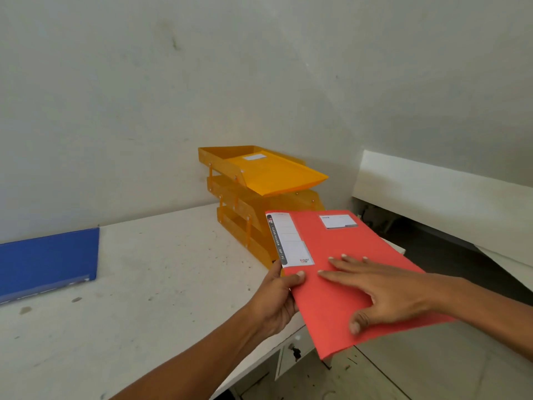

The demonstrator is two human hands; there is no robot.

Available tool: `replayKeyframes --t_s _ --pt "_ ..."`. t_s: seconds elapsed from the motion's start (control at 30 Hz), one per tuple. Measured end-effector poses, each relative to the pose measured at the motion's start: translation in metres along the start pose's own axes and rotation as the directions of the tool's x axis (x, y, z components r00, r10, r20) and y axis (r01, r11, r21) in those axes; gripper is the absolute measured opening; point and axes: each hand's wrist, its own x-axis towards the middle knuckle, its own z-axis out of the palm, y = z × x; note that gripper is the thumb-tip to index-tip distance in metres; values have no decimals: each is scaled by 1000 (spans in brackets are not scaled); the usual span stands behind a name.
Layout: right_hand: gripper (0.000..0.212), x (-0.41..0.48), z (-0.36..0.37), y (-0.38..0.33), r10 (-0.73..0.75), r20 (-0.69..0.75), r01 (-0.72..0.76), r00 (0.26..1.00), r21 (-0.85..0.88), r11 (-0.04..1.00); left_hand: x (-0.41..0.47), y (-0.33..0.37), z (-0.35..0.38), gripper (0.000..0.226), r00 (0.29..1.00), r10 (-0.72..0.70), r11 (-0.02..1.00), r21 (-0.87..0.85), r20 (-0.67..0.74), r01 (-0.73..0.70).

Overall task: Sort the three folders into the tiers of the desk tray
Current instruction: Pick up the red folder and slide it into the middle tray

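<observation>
Pale, scuffed walls meet in a corner behind a white desk [150,269] whose top is speckled with small dark marks. Beyond the desk's right edge runs a white ledge [438,192] along the wall, with shadowed space beneath it and a strip of floor nearer the camera.

At the far left of the desk lies a blue folder [49,258], flat on the surface and cut off by the picture's edge, well apart from everything else.

In the corner stands the desk tray [230,197], amber plastic with 3 stepped tiers. A yellow folder [274,171] with a white label rests in the top tier, its front edge jutting out past the tier. What lies in the 2 lower tiers cannot be told, as they are partly hidden.

A red folder [346,298] is held in the air just in front of the tray, overlapping the lowest tier in view and reaching out past the desk's edge. It bears a white spine strip and a small white label near its far edge.

The left hand [277,301] grips the folder's left edge, thumb on top and fingers underneath. The right hand [386,293] lies flat on the cover, fingers spread wide.
</observation>
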Motion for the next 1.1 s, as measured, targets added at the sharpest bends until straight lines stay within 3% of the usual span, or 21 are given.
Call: replayKeyframes --t_s 0.13,0.2,0.33,0.57,0.67,0.77,0.8,0.83,0.87,0.9,0.97,1.0,1.03,1.1 --pt "101 -7 -8 14 -40 -7 40 999 67 997 19 2 7 48 996 -3 999 -45 -85 -1" --pt "102 -7 -8 20 -38 -14 38 999 -21 999 27 8 7 48 988 2 997 -73 -151 -14" --pt "74 9 -2 34 -73 -108 53 992 -178 983 39 17 6 47 976 11 996 -83 -219 -30" --pt "79 40 -5 63 -110 -206 68 972 -202 977 51 24 10 39 970 12 993 -111 -243 -40" --pt "77 46 -5 77 -150 -222 107 964 -197 975 46 30 10 40 975 48 999 27 -217 -43" --pt "74 47 -3 89 -195 -233 161 953 -156 975 32 33 14 43 976 135 937 343 -169 -70" --pt "74 47 -2 92 -205 -234 174 950 -147 974 28 32 15 49 966 190 841 536 -173 -69" --pt "74 47 -2 95 -213 -239 184 947 -138 973 25 30 14 58 951 268 667 742 -157 -65" --pt "74 47 -1 97 -219 -247 192 944 -126 973 22 28 13 68 936 339 429 901 -93 -66" --pt "73 47 -1 98 -227 -256 203 940 -116 972 19 26 13 74 924 382 158 983 22 -89" --pt "70 46 1 99 -244 -271 218 931 -123 968 14 26 17 75 877 339 -344 912 342 -222" --pt "69 46 2 99 -252 -277 224 927 -132 966 13 27 19 74 845 267 -484 823 463 -297" --pt "69 46 3 100 -261 -282 230 923 -138 963 11 29 23 75 832 201 -542 766 517 -345" --pt "71 44 6 102 -271 -278 239 922 -144 960 14 34 27 76 852 111 -554 743 512 -375"
